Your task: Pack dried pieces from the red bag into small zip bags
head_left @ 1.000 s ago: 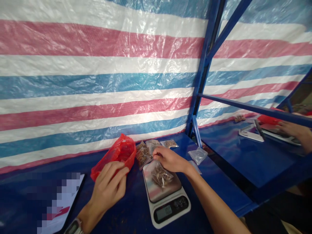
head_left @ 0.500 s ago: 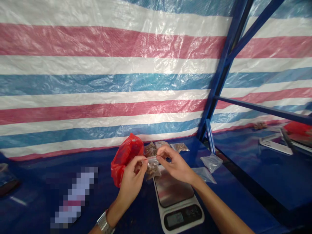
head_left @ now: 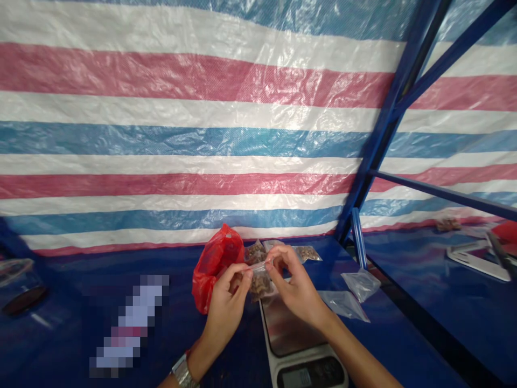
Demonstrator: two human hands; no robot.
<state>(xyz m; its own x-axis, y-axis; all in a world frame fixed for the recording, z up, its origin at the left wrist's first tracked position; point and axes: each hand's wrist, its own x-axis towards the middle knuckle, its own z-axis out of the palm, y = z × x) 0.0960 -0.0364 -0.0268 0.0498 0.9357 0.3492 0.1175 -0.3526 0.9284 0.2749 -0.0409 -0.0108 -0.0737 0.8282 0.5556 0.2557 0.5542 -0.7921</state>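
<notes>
Both of my hands hold a small clear zip bag [head_left: 260,284] of brown dried pieces, pinching its top edge between thumbs and fingers. My left hand [head_left: 224,304] grips the bag's left side and my right hand [head_left: 295,284] its right side. The bag hangs just above the steel pan of a digital kitchen scale [head_left: 297,345]. A red plastic bag [head_left: 214,269] lies crumpled behind my left hand. Two more filled small bags [head_left: 255,252] [head_left: 307,253] lie behind my hands, partly hidden by them.
Two empty clear bags [head_left: 361,284] [head_left: 343,304] lie right of the scale on the blue table [head_left: 194,302]. A pixelated flat object [head_left: 129,323] lies to the left. A blue metal frame [head_left: 388,124] and striped tarpaulin [head_left: 181,140] stand behind. Another blue surface lies right.
The small bag has risen off the scale pan and is now held in both hands at its top edge. The view has tilted, so the scale sits lower in the picture.
</notes>
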